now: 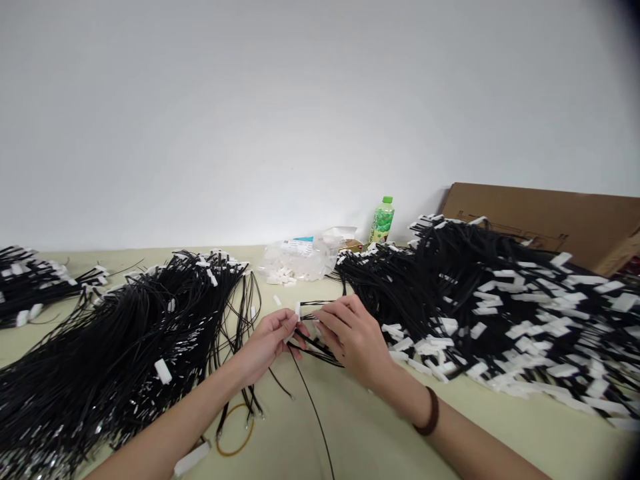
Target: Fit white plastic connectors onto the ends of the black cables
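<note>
Between the fingers of my left hand [275, 335] is a small white connector [298, 311], pinched upright. Thin black wires [316, 303] run from it to the right, toward my right hand [353, 333]. The fingers of my right hand are curled closed around these wires close to the connector; its fingertips are partly hidden. More black wires [315, 350] pass below both hands. One single wire [314, 407] hangs from my left hand toward the front edge of the view.
Big heaps of black wires [135, 320] lie on the left, and wires with white connectors [540, 320] on the right. Behind are a plastic bag [295, 257], a green bottle [383, 220] and a cardboard box [530, 213]. A yellow rubber band [240, 450] lies near my left forearm.
</note>
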Demonstrator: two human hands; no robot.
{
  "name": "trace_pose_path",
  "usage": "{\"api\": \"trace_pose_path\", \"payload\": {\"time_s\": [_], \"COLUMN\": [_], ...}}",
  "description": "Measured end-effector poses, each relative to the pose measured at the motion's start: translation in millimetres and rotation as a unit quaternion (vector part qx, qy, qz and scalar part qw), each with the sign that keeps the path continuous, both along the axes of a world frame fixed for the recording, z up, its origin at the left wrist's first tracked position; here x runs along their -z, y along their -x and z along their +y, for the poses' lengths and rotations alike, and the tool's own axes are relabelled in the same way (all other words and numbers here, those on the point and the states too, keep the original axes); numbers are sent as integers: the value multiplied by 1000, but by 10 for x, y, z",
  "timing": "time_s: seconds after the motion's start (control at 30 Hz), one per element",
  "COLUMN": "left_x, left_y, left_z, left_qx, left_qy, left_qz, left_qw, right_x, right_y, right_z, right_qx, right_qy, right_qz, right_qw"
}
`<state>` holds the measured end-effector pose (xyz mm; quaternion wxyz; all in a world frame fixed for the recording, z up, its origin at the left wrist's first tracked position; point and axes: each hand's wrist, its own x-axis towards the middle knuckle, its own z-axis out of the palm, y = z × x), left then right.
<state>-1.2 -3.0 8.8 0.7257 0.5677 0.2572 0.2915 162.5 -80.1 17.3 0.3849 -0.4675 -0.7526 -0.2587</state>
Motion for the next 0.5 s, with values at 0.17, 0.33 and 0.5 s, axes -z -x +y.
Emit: {"api": "trace_pose_path", "payload": {"time_s": [0.17,0.33,0.5], "left_x": [-25,-5,18], "left_y": [-1,11,18], "left_z": [-8,15,65], "left_qx": [-22,-45,-65], "left_qy": [25,34,55], "left_qz": [-31,-43,-67], "left_qw": [999,997,994], "right_x": [-71,27,29], "right_y": [64,123,110], "right_z": [-81,-38,-22], "right_qx": [-97,-189,-250], "right_qy": [55,99,149], "right_qz": [-108,-144,76], "right_qw": [988,966,954]}}
